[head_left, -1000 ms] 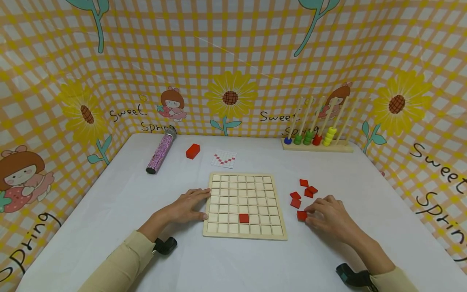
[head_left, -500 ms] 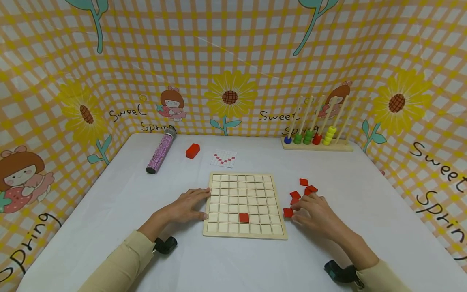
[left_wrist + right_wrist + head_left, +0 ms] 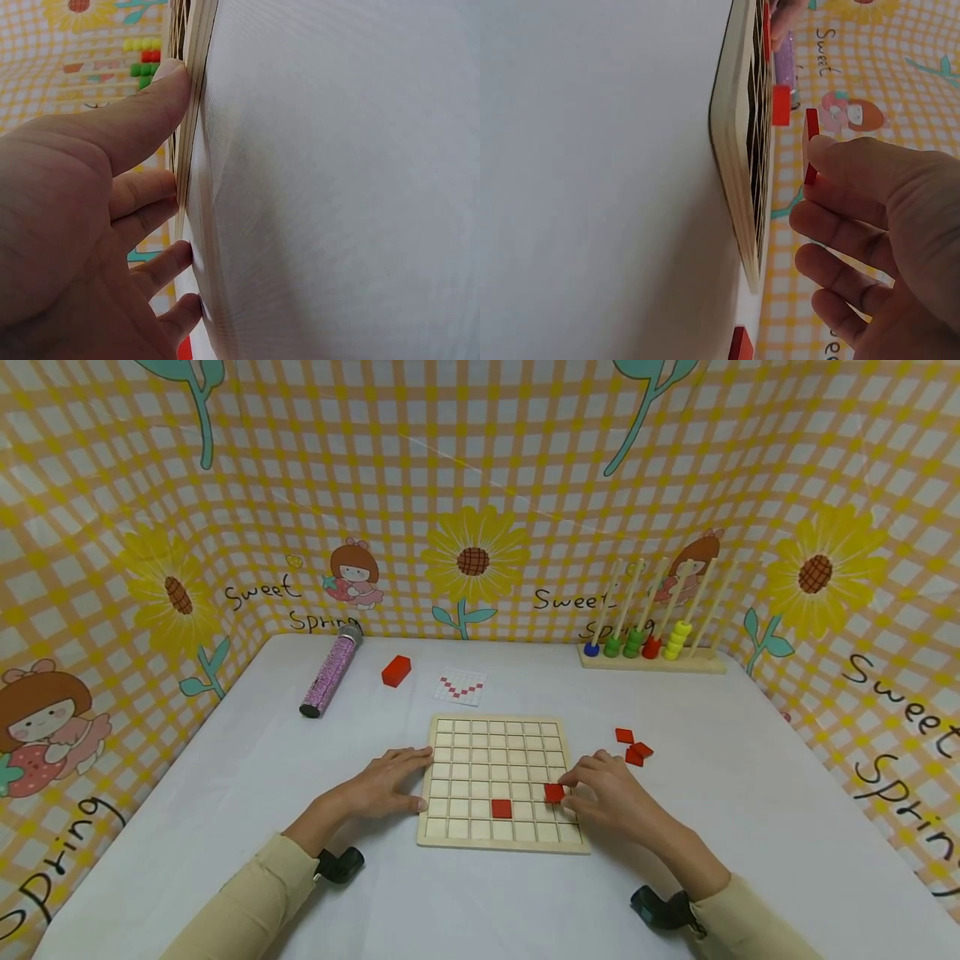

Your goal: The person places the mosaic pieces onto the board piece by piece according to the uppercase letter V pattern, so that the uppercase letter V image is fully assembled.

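Note:
A wooden grid board [image 3: 459, 788] lies flat on the table, with one red square tile [image 3: 501, 809] in a cell of its second row from the front. My right hand [image 3: 618, 797] pinches another red tile [image 3: 554, 793] between thumb and finger. In the right wrist view this pinched tile [image 3: 811, 146] stands apart from the board, above its surface. My left hand [image 3: 378, 785] rests against the board's left edge, fingers extended. The left wrist view shows its thumb [image 3: 150, 112] touching the board's side.
Several loose red tiles [image 3: 634, 757] lie right of the board, some hidden behind my right hand. Behind the board are a pattern card [image 3: 461, 687], a red block [image 3: 397, 671] and a glittery microphone [image 3: 331, 672]. A bead abacus [image 3: 652, 662] stands at the back right.
My right hand has carried the pinched red tile leftward from beside the loose tiles to over the board's right side. My left hand has stayed at the left edge.

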Available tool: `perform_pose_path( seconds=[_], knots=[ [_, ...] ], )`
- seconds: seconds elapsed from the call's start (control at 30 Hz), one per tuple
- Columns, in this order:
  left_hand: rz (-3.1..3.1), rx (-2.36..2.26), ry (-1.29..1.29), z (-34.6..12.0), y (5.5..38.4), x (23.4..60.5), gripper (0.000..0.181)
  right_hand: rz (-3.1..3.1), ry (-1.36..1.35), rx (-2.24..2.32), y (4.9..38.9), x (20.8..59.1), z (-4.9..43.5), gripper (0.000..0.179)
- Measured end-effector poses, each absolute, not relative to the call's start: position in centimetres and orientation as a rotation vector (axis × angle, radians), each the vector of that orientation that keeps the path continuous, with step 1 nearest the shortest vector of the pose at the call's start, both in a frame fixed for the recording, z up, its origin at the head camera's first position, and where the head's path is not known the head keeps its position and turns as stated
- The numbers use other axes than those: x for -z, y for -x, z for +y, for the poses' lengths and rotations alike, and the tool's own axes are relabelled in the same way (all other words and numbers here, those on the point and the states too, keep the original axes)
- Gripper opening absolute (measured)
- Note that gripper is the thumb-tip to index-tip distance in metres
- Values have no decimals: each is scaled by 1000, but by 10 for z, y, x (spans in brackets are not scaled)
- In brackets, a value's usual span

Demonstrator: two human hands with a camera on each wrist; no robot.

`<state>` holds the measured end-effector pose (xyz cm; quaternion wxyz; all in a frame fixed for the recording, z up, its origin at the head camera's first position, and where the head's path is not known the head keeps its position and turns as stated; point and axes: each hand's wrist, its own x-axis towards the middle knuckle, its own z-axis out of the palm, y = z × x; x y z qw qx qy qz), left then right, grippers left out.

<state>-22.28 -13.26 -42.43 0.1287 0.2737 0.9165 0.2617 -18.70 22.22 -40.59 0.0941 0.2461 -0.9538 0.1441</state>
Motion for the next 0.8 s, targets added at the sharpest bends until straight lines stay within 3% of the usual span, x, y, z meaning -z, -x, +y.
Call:
perform_pose_path(
  seconds=[0.8],
  knots=[
    [2655, -793, -795, -132, 223, 424, 71, -2811, -759, -383, 199, 410, 159, 18]
  ],
)
